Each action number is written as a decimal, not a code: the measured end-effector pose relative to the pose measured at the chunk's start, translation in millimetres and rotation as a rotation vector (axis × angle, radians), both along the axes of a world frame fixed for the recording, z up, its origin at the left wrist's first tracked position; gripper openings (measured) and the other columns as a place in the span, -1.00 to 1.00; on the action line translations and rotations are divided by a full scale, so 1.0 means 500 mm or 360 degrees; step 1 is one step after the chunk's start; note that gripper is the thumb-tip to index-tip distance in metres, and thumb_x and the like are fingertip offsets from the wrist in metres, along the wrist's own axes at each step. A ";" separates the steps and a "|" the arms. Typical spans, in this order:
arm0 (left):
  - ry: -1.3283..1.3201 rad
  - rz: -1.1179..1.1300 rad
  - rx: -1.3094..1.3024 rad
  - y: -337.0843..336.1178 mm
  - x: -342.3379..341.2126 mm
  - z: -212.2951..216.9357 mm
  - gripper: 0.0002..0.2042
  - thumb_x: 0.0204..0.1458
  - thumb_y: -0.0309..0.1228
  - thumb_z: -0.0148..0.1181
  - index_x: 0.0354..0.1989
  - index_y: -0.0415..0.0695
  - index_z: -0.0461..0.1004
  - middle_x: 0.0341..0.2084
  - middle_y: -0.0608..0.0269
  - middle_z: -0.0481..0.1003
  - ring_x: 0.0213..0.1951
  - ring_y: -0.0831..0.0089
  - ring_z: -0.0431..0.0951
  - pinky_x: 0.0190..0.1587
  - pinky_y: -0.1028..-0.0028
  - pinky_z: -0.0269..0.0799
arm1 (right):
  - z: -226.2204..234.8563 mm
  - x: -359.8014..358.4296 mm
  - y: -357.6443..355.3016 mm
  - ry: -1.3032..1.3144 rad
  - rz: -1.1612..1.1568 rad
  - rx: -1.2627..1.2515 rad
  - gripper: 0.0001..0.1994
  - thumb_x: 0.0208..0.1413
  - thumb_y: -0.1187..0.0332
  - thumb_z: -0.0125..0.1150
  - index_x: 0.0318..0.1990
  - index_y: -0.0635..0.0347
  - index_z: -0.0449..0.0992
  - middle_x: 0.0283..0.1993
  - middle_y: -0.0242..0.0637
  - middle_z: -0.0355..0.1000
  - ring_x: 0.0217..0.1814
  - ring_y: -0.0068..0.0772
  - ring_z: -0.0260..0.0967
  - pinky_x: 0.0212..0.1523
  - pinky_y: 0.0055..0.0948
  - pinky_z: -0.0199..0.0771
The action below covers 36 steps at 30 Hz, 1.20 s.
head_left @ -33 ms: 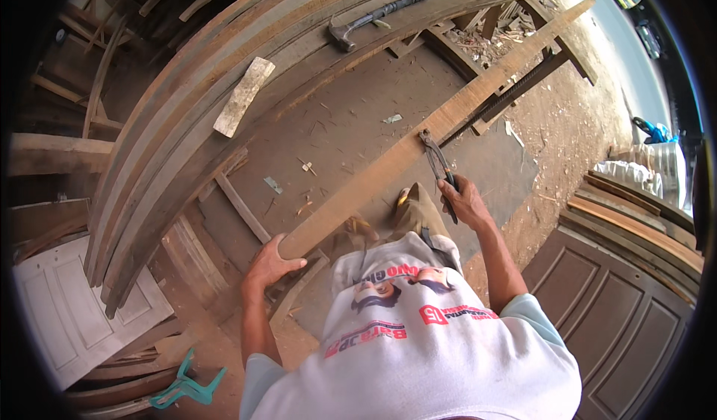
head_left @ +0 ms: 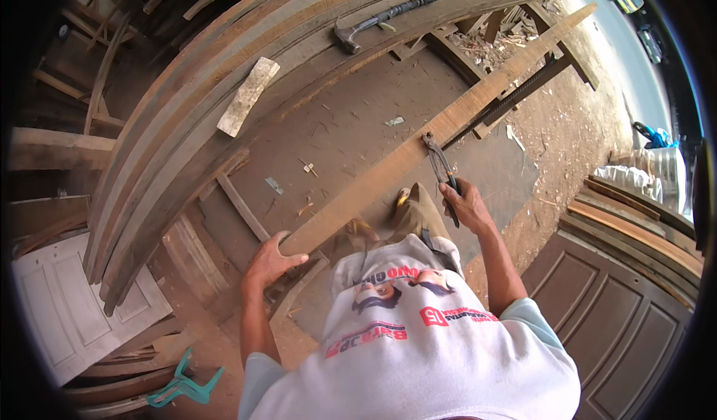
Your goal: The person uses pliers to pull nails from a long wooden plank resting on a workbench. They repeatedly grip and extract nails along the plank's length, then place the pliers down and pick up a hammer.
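Observation:
A long, narrow wooden plank [head_left: 373, 185] runs diagonally from my left hand up to the far right. My left hand [head_left: 270, 263] grips its near end, with the thumb along the side facing me. In my right hand [head_left: 467, 206] is a pair of pincers [head_left: 441, 164], with the fingers closed round the dark handles. The jaws rest at the plank's near edge, about midway along it. Any nail between them is too small to make out.
Long timber beams [head_left: 175, 113] curve across the left and far side, carrying a claw hammer [head_left: 388, 19] and a short wood block [head_left: 248, 97]. Panelled doors lie at left [head_left: 82, 308] and right [head_left: 605, 315]. A teal plastic object [head_left: 187, 386] sits at lower left.

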<state>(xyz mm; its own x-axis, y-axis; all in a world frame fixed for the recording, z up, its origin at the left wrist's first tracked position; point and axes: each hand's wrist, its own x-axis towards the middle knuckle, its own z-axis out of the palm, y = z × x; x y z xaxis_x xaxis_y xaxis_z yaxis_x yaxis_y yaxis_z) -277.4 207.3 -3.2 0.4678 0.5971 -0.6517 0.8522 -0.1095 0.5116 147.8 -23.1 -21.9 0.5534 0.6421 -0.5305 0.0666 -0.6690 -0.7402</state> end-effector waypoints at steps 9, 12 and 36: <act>-0.0614 0.0119 0.1427 0.237 0.199 0.024 -0.41 0.17 -0.31 0.40 0.35 -0.23 0.39 0.25 -0.12 0.44 0.31 -0.11 0.41 0.37 0.04 0.32 | 0.029 -0.010 0.104 -0.0014 -0.0130 0.0201 -0.48 0.32 -0.10 0.34 -0.20 0.30 0.46 -0.45 -0.36 0.44 -0.50 -0.56 0.41 -0.49 -0.43 0.44; -0.0543 0.0205 0.1592 0.294 0.273 0.054 -0.42 0.17 -0.36 0.39 0.36 -0.23 0.37 0.30 -0.11 0.39 0.33 -0.11 0.37 0.39 0.01 0.29 | -0.005 0.021 0.120 0.0153 -0.0291 0.0490 -0.52 0.34 -0.03 0.35 -0.17 0.32 0.47 -0.42 -0.37 0.43 -0.49 -0.60 0.38 -0.50 -0.45 0.42; -0.0193 0.0607 0.1837 0.299 0.405 0.024 -0.38 0.12 -0.37 0.43 0.37 -0.17 0.37 0.31 -0.08 0.35 0.38 -0.09 0.29 0.42 -0.08 0.22 | 0.074 0.419 0.488 -0.0628 0.0329 0.0726 -0.62 0.18 0.19 0.50 -0.07 0.28 0.51 -0.48 -0.45 0.31 -0.43 -0.60 0.19 -0.41 -0.44 0.31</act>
<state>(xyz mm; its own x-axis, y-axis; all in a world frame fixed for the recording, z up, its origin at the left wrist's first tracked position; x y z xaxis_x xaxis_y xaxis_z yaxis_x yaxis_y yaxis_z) -74.7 356.7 8.8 0.1572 0.9084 0.3874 0.8825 -0.3053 0.3577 357.5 221.0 15.1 0.4919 0.8697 0.0399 0.4867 -0.2367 -0.8409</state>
